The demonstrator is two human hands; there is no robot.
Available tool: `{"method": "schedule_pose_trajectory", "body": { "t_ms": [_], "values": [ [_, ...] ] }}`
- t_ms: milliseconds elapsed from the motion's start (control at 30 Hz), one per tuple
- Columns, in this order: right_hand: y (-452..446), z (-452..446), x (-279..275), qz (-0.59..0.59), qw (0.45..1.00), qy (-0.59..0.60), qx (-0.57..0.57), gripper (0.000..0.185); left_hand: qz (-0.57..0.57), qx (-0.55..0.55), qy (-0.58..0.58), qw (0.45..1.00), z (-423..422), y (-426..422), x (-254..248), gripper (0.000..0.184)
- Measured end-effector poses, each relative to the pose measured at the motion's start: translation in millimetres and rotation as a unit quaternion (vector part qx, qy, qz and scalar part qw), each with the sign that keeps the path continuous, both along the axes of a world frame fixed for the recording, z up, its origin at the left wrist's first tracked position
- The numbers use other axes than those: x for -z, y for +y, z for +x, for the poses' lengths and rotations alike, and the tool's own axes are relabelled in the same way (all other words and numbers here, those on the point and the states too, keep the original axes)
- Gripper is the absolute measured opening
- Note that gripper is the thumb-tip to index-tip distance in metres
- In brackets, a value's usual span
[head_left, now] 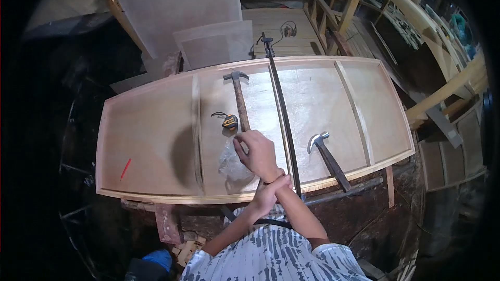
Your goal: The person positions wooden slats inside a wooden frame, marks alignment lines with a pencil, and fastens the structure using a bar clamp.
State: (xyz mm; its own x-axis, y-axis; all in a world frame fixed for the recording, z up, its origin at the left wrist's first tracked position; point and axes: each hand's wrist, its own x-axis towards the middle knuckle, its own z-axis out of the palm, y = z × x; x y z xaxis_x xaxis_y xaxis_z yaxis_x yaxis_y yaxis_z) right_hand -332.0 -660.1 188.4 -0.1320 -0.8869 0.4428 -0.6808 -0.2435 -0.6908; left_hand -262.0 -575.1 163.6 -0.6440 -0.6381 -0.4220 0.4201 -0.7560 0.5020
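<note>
My right hand (258,155) hovers over the panel frame with its fingers loosely bent, thumb a little apart, and nothing visible in it. Around that wrist is a dark band (273,180). My left hand (267,198) is closed round the right wrist, just below the band. A crumpled clear plastic bag (232,165) lies under and left of my right hand. Just beyond the hand is a claw hammer (240,99) with a worn wooden handle, its lower end close to my fingers. Left of this hammer sits a yellow-and-black tape measure (229,122).
A shallow wooden panel frame (148,196) with crosspieces lies before me. A long bar clamp (284,109) spans it. Another hammer (332,161) rests at the right, its handle over the near edge. A red pencil-like stick (125,169) lies left. Boards (213,41) stand behind.
</note>
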Motion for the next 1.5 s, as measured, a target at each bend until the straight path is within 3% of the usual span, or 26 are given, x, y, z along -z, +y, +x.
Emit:
{"method": "schedule_pose_trajectory", "body": {
  "t_ms": [133, 233, 300, 333, 367, 433, 467, 533, 667, 900, 1100, 1133, 1200, 1267, 1333, 1400, 1433, 1467, 1500],
  "values": [
    [2, -3, -21, 0.005, 0.997, -0.016, 0.074, 0.016, -0.093, 0.076, -0.023, 0.993, 9, -6, 0, 0.019],
    [9, -5, -35, 0.110, 0.986, -0.034, 0.118, 0.029, -0.136, 0.103, -0.022, 0.985, 17, -4, -4, 0.025],
    [19, -9, -58, 0.158, 0.974, -0.122, 0.109, 0.041, -0.228, 0.191, -0.071, 0.952, 33, -6, -9, 0.046],
    [23, -10, -66, 0.161, 0.973, -0.123, 0.112, 0.041, -0.224, 0.194, -0.070, 0.952, 40, -11, -23, 0.046],
    [28, -10, -73, 0.159, 0.973, -0.124, 0.114, 0.039, -0.318, 0.194, -0.135, 0.918, 46, -19, -44, 0.053],
    [35, -11, -83, 0.161, 0.972, -0.126, 0.118, 0.038, -0.309, 0.146, -0.153, 0.927, 55, -21, -49, 0.076],
    [36, -12, -86, 0.160, 0.972, -0.128, 0.112, 0.037, -0.306, 0.148, -0.153, 0.928, 57, -23, -53, 0.076],
    [38, -10, -92, 0.160, 0.973, -0.132, 0.105, 0.036, -0.361, 0.040, -0.198, 0.910, 61, -29, -70, 0.081],
    [39, -4, -104, 0.135, 0.976, -0.133, 0.105, 0.034, -0.416, 0.026, -0.233, 0.879, 59, -23, -88, 0.088],
    [41, -7, -100, 0.144, 0.973, -0.143, 0.115, 0.035, -0.390, 0.042, -0.218, 0.894, 60, -24, -85, 0.081],
    [42, -15, -90, 0.159, 0.952, -0.260, 0.043, 0.036, -0.398, 0.002, -0.231, 0.888, 61, -34, -83, 0.051],
    [43, -16, -89, 0.158, 0.952, -0.260, 0.043, 0.036, -0.395, -0.035, -0.238, 0.887, 62, -34, -89, 0.038],
    [44, -17, -90, 0.125, 0.946, -0.298, 0.021, 0.028, -0.392, -0.072, -0.246, 0.884, 62, -35, -98, 0.028],
    [46, -16, -87, 0.105, 0.947, -0.301, 0.034, 0.021, -0.333, -0.193, -0.158, 0.909, 65, -35, -101, 0.019],
    [50, -19, -77, 0.124, 0.937, -0.326, 0.005, 0.013, -0.375, -0.163, -0.160, 0.898, 76, -35, -107, 0.033],
    [54, -24, -65, 0.129, 0.896, -0.398, -0.148, 0.033, -0.391, -0.060, -0.036, 0.918, 91, -36, -119, 0.041],
    [57, -23, -53, 0.140, 0.842, -0.463, -0.240, 0.044, -0.357, -0.003, 0.019, 0.934, 96, -34, -133, 0.048],
    [63, -17, -43, 0.154, 0.776, -0.518, -0.325, 0.056, -0.381, 0.092, 0.137, 0.909, 90, -40, -134, 0.053],
    [77, -1, -62, 0.260, 0.716, -0.582, -0.284, 0.078, -0.390, 0.196, 0.244, 0.866, 84, -46, -135, 0.062]
  ]
}}
